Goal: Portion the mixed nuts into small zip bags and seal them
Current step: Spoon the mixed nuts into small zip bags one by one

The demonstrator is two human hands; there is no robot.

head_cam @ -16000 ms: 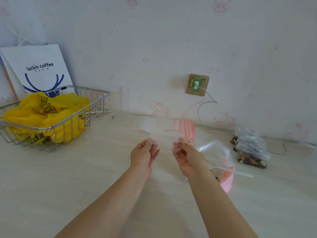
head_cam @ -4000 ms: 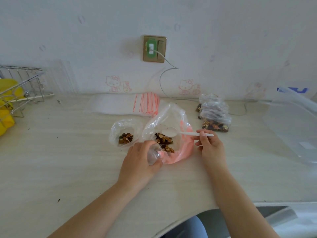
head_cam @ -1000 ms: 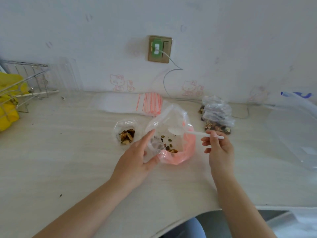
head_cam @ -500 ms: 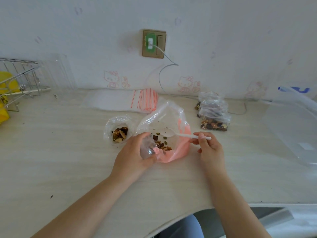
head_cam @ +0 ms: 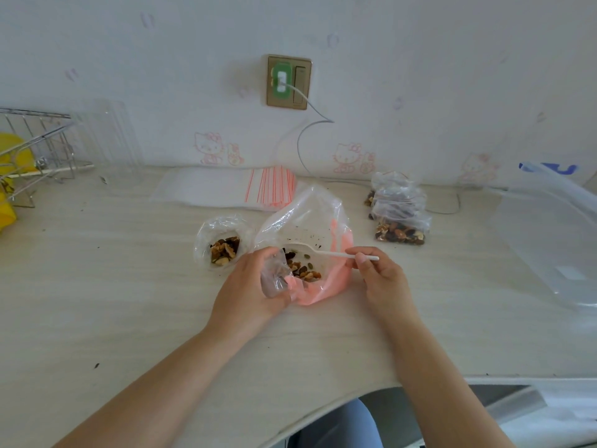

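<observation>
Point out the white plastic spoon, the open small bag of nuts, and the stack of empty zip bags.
white plastic spoon (head_cam: 336, 254): head view, mid-handle.
open small bag of nuts (head_cam: 210, 232): head view, left wall.
stack of empty zip bags (head_cam: 206, 190): head view, clear middle.

The table (head_cam: 129, 302) looks like pale matt wood-grain laminate; the big bag (head_cam: 310, 218) is thin, glossy, crinkled clear plastic; the spoon (head_cam: 336, 253) is smooth white plastic; the basket (head_cam: 38, 130) is shiny wire metal.

Open small bag (head_cam: 222, 244) left of big nut bag (head_cam: 310, 227), filled bags (head_cam: 399, 215) right, empty stack (head_cam: 232, 189) behind.
</observation>
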